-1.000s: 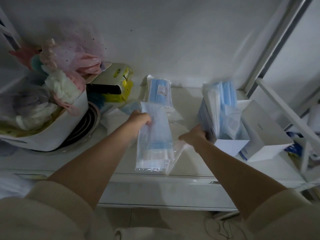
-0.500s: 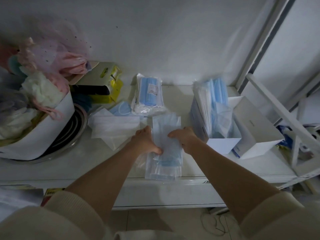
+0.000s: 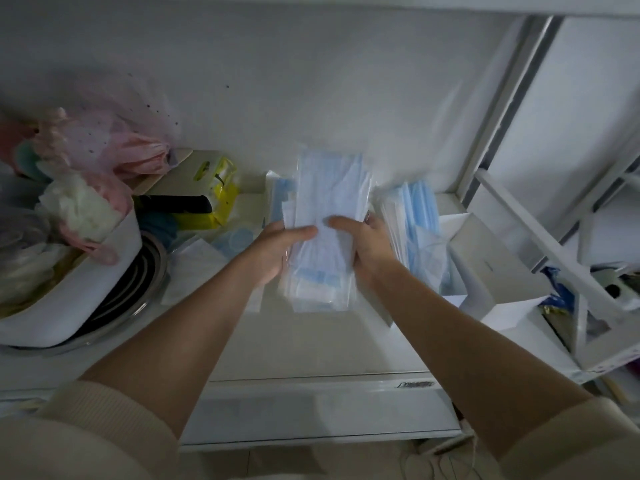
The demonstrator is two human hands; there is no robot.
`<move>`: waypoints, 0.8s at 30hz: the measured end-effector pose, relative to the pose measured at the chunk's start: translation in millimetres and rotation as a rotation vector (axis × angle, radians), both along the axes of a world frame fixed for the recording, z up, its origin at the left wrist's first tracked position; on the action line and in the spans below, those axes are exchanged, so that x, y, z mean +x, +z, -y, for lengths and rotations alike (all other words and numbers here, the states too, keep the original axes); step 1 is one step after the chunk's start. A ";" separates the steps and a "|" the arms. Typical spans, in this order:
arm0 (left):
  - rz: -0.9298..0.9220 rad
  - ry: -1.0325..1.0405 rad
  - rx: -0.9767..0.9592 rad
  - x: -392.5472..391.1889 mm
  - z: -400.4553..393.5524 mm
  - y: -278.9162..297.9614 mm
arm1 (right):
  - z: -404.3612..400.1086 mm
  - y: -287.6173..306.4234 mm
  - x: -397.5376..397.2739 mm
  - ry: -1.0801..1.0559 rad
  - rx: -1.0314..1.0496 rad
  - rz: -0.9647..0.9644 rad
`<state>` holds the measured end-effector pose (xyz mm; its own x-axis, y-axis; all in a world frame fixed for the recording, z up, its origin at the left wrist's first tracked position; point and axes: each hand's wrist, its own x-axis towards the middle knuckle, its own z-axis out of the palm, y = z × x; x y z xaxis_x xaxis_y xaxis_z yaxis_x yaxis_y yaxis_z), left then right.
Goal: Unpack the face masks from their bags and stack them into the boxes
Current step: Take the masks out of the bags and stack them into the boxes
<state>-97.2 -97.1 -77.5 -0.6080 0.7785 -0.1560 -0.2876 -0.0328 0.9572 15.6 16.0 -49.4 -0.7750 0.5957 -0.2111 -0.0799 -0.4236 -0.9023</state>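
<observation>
Both hands, left hand (image 3: 277, 251) and right hand (image 3: 367, 244), grasping mask bag (image 3: 329, 209). Box (image 3: 426, 244) partly filled; sealed pack (image 3: 278, 195) left.

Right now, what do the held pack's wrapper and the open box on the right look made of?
Pack wrapper: thin clear plastic film, glossy; blue masks show through and it wrinkles between left hand and right hand. Open box: probably white matte cardboard, flat panels with folded flaps.

white tub (image 3: 114, 271), yellow carton (image 3: 221, 188), pink bags (image 3: 135, 157)
</observation>
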 end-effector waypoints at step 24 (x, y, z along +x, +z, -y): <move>-0.754 0.314 -0.292 110.6 -157.5 12.5 | -177.4 45.3 145.8 -0.749 0.398 0.153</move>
